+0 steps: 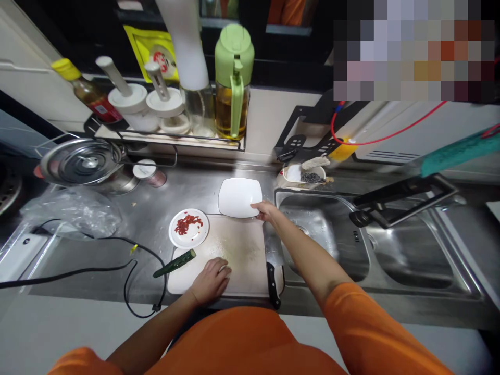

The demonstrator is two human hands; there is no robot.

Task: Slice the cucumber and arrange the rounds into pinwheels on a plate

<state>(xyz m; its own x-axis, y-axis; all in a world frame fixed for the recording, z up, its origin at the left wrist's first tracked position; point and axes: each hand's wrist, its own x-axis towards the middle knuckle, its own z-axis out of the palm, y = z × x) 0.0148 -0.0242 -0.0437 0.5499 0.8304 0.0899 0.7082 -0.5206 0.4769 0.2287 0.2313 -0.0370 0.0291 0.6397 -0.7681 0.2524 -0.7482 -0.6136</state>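
My right hand [264,210] grips the near right corner of a white squarish plate [239,195] at the far edge of the cutting board [242,265]. Resting on the board's near part is my left hand [212,280], its fingers lying loosely on the surface with nothing seen in them. A cut length of cucumber [174,263] lies across the board's left edge. Beyond it, a round white plate [200,238] bears chopped red pieces. Along the board's right side lies a knife with a black handle [272,286].
Two steel sink basins [328,239] are at the right, with a faucet [402,200] over them. A black cable [150,247] and a plastic bag [74,211] lie left. Behind stand a lidded pot [88,164] and a rack holding a green-topped oil bottle [234,83].
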